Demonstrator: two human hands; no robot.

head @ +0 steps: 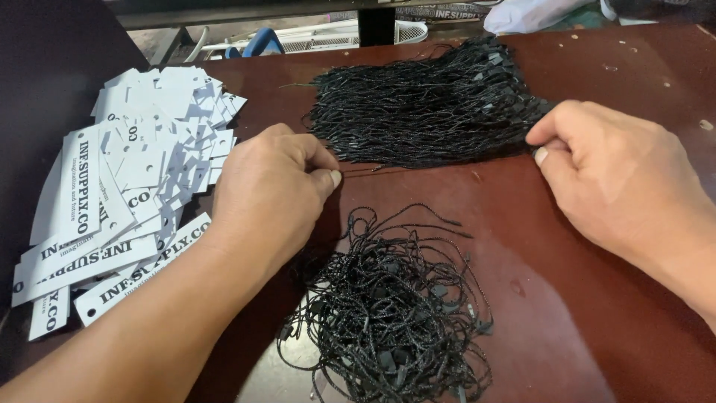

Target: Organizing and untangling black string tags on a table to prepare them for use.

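Observation:
A flat bundle of black tag strings (425,112) with small plastic locks lies across the far middle of the dark red table (567,313). My left hand (272,190) pinches the near left ends of the bundle between thumb and fingers. My right hand (611,175) pinches the lock ends at the bundle's right edge. One thin string stretches between the two hands along the bundle's near side. A loose tangled heap of black strings (388,313) lies on the table in front of me, below both hands.
A spread pile of white paper tags (134,186) with black print and punched holes lies at the left. Beyond the table's far edge are a white wire rack (335,33) and a white plastic bag (522,13).

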